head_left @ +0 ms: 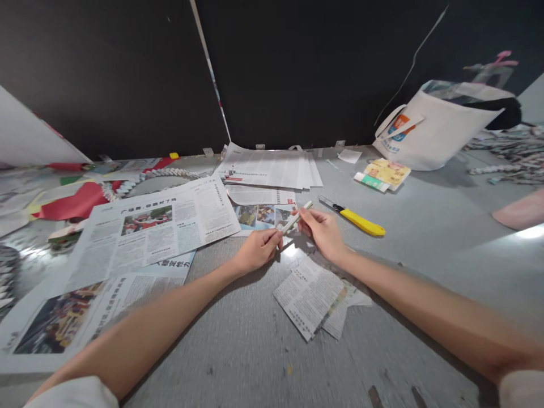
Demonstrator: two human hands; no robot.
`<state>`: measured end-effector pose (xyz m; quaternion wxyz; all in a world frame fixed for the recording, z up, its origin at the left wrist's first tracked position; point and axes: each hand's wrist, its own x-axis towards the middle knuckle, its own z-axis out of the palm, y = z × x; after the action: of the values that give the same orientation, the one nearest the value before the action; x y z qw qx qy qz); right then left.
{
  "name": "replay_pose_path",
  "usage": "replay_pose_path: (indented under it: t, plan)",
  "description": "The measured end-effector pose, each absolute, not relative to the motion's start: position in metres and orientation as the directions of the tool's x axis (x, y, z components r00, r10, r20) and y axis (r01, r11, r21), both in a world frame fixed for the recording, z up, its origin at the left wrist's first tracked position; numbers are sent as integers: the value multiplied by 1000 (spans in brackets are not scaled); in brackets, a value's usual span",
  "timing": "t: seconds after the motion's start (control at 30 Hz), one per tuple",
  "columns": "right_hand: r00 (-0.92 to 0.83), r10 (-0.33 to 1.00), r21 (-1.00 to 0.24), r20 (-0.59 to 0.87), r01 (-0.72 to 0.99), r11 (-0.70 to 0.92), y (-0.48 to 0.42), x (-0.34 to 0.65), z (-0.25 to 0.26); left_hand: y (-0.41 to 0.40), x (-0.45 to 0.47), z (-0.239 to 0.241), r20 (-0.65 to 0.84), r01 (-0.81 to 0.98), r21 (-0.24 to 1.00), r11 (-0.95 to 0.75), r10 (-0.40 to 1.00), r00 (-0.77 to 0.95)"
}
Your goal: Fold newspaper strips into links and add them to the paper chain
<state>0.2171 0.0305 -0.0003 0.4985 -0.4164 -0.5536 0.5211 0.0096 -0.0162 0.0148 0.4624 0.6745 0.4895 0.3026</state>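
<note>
Between my two hands is a narrow folded paper strip (296,219), pale with a greenish edge, slanting up to the right. My left hand (260,249) pinches its lower end. The fingers of my right hand (321,229) are closed on its upper part. Just below my hands lies a small pile of cut newspaper pieces (312,294), printed side showing. A yellow utility knife (357,220) rests on the grey floor to the right of my right hand, its blade end pointing up and left.
Newspaper sheets (157,226) spread across the left side, and a stack of sheets (267,167) sits by the black wall. Woven paper chains (164,174) and red paper (80,201) lie at left. A white bag (437,124) stands at right, near a yellow packet (386,171).
</note>
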Motion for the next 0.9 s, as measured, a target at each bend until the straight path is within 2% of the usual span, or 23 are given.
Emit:
replay_pose_path:
  t: [0.1,0.3,0.47,0.6,0.77,0.9]
  plan:
    - [-302,946,-985,115,91,149,23,217,4,-15,9,13,-38,389,915,-107,936,349]
    - [-308,927,-925,215,241,294,18,217,-1,-15,9,16,-35,385,915,-120,927,372]
    - [-415,842,-844,346,254,472,19,218,-5,-15,8,16,-60,374,922,-102,916,397]
    - [-484,762,-755,430,269,597,20,220,-6,-15,7,14,-80,299,953,-54,905,418]
    - [-510,721,-700,469,284,656,20,220,-9,-14,7,12,-94,253,967,-21,896,435]
    - [-513,689,-652,512,289,701,19,221,-14,-14,6,13,-70,263,963,-60,886,458]
